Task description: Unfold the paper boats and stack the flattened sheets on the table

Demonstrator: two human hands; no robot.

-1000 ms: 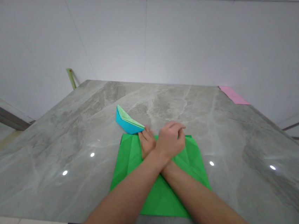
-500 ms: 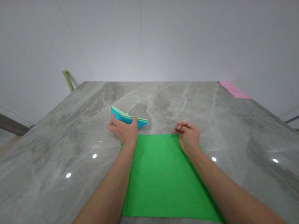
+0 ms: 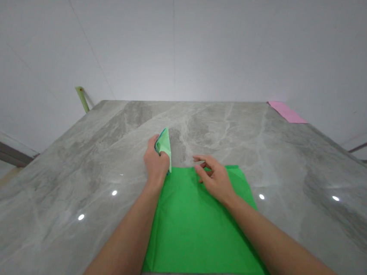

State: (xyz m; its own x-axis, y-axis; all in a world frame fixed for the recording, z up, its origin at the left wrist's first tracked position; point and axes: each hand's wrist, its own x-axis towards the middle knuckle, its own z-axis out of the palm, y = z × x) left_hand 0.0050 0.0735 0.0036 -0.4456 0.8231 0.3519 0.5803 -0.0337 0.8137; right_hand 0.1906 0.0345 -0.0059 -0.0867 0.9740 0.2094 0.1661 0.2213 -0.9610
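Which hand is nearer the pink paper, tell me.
Right: the right hand is in front of the pink paper and to its left; the left hand, holding folded paper, is farther left.

Indoors: marbled table (image 3: 284, 164), pale wall (image 3: 140, 42)

The sheet (image 3: 200, 234) lies on the counter (image 3: 52, 185), close to its near edge. At the sheet's far left corner is the folded paper (image 3: 166, 142), in the left hand (image 3: 155, 161). The right hand (image 3: 214, 177) is over the sheet's far part. A paper slip (image 3: 286, 112) lies at the counter's far right corner, a handle (image 3: 82, 99) beside the far left one
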